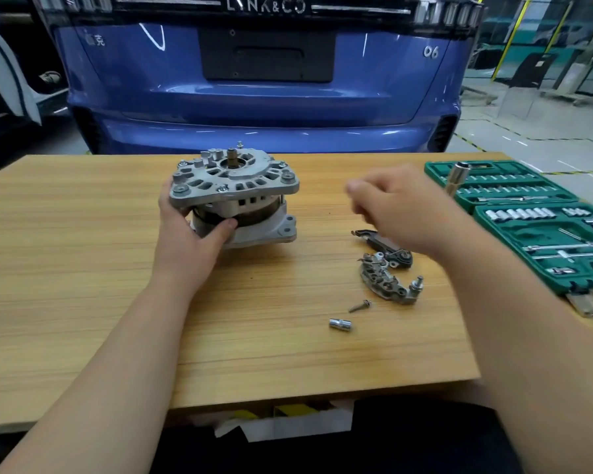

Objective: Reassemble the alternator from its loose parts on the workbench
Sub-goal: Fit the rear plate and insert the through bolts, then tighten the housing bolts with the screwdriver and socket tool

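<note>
The alternator (235, 196) stands upright on the wooden workbench (83, 268), shaft end up, its grey vented rear housing sitting slightly askew on the body. My left hand (189, 230) grips its left side, thumb on the lower front. My right hand (401, 206) hovers blurred to the right of it, fingers curled, with a silver socket tool (455, 177) sticking up behind the knuckles. Below that hand lie a black brush holder (391, 249), the curved rectifier plate (389, 283), a screw (360, 306) and a small socket (340, 325).
An open green socket set case (541, 227) fills the table's right end and overhangs the edge. A blue car's rear (264, 97) stands just beyond the far edge. Cardboard and paper show under the near edge.
</note>
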A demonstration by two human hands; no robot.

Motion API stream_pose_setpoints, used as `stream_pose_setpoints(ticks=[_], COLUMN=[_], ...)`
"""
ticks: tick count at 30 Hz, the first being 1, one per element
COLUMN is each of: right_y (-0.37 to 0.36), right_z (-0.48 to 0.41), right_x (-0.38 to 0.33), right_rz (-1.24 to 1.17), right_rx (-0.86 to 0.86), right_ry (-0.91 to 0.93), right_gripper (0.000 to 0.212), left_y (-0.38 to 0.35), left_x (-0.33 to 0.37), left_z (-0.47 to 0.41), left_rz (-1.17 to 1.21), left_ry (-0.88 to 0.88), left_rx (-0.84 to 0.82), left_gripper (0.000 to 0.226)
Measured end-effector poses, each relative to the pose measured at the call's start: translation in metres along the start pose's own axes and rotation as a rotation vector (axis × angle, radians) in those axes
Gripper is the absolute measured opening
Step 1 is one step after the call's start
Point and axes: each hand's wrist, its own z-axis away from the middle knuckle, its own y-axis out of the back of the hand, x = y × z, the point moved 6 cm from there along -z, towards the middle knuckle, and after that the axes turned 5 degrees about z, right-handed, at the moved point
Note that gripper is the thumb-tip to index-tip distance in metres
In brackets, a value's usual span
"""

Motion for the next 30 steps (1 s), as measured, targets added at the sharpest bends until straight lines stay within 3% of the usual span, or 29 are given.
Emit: stream_pose_setpoints(ticks=[2, 4, 5, 6, 8, 12, 14, 16, 18, 21, 23, 26, 28, 30], right_y=[0.030, 0.058, 0.069, 0.073, 0.061, 0.023, 0.021, 0.021, 0.024, 0.032, 0.043, 0.052, 0.049, 0.040], right_z=[0.026, 0.041, 0.043, 0.039, 0.021, -0.009, -0.020, -0.026, -0.024, -0.011, 0.004, 0.030, 0.048, 0.061], right_x=[0.050, 0.109, 0.137, 0.162, 0.197, 0.214, 0.217, 0.223, 0.231, 0.238, 0.235, 0.211, 0.186, 0.162], right_rz=[-0.282, -0.481, -0.405, -0.182, 0.205, 0.608, 0.745, 0.791, 0.799, 0.712, 0.538, 0.154, -0.003, -0.061], right_rx=[0.126, 0.386, 0.488, 0.494, 0.320, -0.018, -0.074, -0.117, -0.135, 0.018, 0.236, 0.532, 0.630, 0.619], right_ry=[-0.144, -0.333, -0.429, -0.514, -0.609, -0.671, -0.668, -0.685, -0.709, -0.752, -0.721, -0.465, -0.268, -0.143], right_gripper=[0.040, 0.036, 0.032, 0.026, 0.021, 0.022, 0.018, 0.013, 0.010, 0.017, 0.024, 0.027, 0.028, 0.030], left_y=[0.002, 0.006, 0.009, 0.011, 0.008, -0.007, -0.014, -0.039, -0.074, -0.103, -0.108, -0.107, -0.107, -0.109], left_x=[-0.004, -0.008, -0.008, -0.006, 0.000, 0.015, 0.032, 0.061, 0.081, 0.085, 0.084, 0.075, 0.071, 0.070], left_z=[-0.002, -0.002, -0.001, 0.002, 0.008, 0.032, 0.067, 0.111, 0.148, 0.163, 0.160, 0.155, 0.148, 0.136], left_rz=[-0.027, -0.033, -0.039, -0.049, -0.069, -0.224, -0.302, -0.436, -0.574, -0.630, -0.612, -0.550, -0.544, -0.567], left_ry=[0.010, 0.025, 0.022, 0.011, 0.024, 0.202, 0.209, -0.053, -0.301, -0.367, -0.332, -0.217, -0.175, -0.152], left_rx=[-0.008, -0.003, 0.021, 0.057, 0.098, 0.198, 0.265, 0.058, -0.333, -0.710, -0.780, -0.777, -0.755, -0.677], left_gripper=[0.096, 0.090, 0.083, 0.076, 0.072, 0.090, 0.078, 0.062, 0.055, 0.043, 0.028, 0.017, 0.014, 0.007])
